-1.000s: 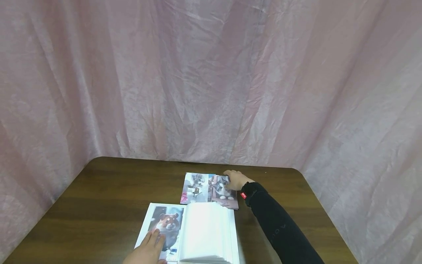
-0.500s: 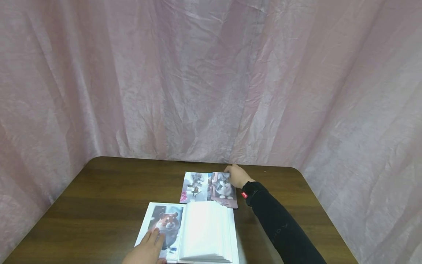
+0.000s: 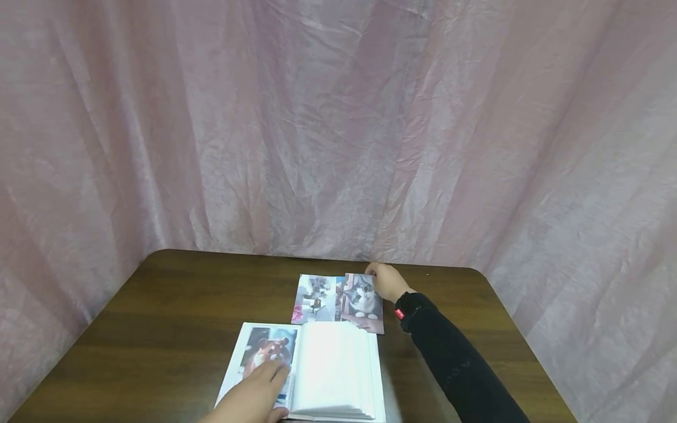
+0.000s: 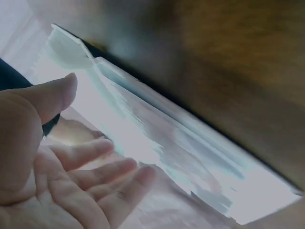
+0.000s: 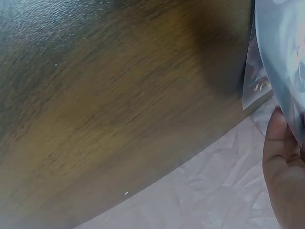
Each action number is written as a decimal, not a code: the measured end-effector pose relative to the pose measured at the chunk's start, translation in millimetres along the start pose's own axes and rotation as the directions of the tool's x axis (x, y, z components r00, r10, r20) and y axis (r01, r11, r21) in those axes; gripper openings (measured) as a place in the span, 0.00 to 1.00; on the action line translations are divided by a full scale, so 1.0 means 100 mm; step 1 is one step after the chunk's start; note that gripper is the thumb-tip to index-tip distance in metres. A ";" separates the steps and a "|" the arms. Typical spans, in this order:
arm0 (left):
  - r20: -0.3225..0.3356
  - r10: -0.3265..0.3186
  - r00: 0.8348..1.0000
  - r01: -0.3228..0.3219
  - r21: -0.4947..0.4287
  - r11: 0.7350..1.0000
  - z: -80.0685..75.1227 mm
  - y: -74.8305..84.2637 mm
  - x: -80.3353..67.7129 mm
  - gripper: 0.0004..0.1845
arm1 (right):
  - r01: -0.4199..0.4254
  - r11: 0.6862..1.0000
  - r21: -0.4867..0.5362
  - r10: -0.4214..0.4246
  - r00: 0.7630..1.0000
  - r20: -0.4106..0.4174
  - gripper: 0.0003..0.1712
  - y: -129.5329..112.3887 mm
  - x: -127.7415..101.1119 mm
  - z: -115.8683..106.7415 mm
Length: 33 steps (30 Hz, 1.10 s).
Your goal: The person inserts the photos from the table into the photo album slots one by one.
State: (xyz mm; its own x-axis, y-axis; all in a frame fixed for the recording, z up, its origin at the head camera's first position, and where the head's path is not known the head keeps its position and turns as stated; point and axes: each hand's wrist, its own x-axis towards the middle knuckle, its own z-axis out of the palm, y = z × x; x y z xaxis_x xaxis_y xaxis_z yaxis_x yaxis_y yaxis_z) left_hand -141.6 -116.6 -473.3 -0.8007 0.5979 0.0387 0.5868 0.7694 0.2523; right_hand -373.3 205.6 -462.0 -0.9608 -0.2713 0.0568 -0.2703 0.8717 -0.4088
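White pages (image 3: 328,370): the left hand (image 3: 254,392) has moved nearer.

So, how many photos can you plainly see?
3: brown hamster photo in the open white album; pale, pink-cornered photo beyond it; grey-white cat photo at the right hand. A sliver shows between the last two; more may be hidden.

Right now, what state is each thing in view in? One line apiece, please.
Album: open, its right side showing white
Hamster photo: face up on the album's left side, partly covered
Left grip: fingers relaxed, over the hamster photo
Right grip: pinching the cat photo near its far right corner
Cat photo: face up, bowed at the pinched edge
Pink-cornered photo: face up on the table
Curtain: hanging, creased
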 end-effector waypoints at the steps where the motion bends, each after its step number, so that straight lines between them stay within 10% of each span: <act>1: -0.005 0.033 0.999 -0.033 0.028 0.999 0.00 0.03 0.03 0.37 | 0.002 1.000 0.003 -0.002 1.000 0.001 0.14 0.00 -0.01 -0.01; 10: -0.003 0.209 0.978 -0.209 0.075 0.975 0.00 0.26 0.29 0.37 | 0.017 0.999 0.034 -0.016 1.000 -0.023 0.15 0.01 -0.03 -0.09; 33: -0.011 0.277 0.961 -0.273 0.131 0.953 0.10 0.30 0.41 0.31 | 0.008 0.988 0.152 -0.004 1.000 -0.022 0.12 0.00 -0.05 -0.31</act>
State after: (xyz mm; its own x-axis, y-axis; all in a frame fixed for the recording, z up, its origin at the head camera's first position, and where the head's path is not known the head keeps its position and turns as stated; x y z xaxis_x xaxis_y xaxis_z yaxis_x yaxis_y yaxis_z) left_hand -155.6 -67.0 -473.8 -0.6083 0.7850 0.1172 0.7937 0.5996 0.1029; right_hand -370.0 219.4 -433.9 -0.9608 -0.2660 0.0788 -0.2652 0.7976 -0.5418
